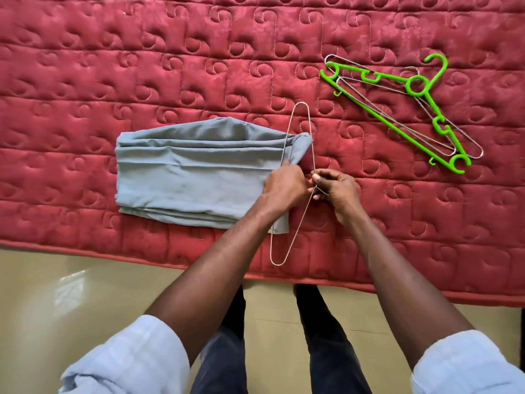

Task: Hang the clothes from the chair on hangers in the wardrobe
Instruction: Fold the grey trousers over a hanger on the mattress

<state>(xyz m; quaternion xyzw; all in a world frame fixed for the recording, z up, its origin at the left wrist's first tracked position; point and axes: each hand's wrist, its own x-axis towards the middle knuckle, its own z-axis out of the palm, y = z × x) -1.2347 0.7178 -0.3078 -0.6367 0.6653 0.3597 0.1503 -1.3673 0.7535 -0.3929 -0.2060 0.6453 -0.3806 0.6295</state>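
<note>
A folded grey garment point(187, 177) lies on the red quilted bed point(142, 81). A thin wire hanger point(298, 120) stands lengthwise over the garment's right end, and part of the cloth is threaded through it. My left hand point(284, 186) pinches the grey cloth at the hanger's long bar. My right hand point(335, 189) grips the hanger at its neck, by the hook. No chair or wardrobe is in view.
A green plastic hanger point(414, 86) lies on the bed at the upper right, on top of two wire hangers point(466, 137). The bed's front edge point(113, 251) runs across the frame, with beige tiled floor point(71, 294) and my legs below it.
</note>
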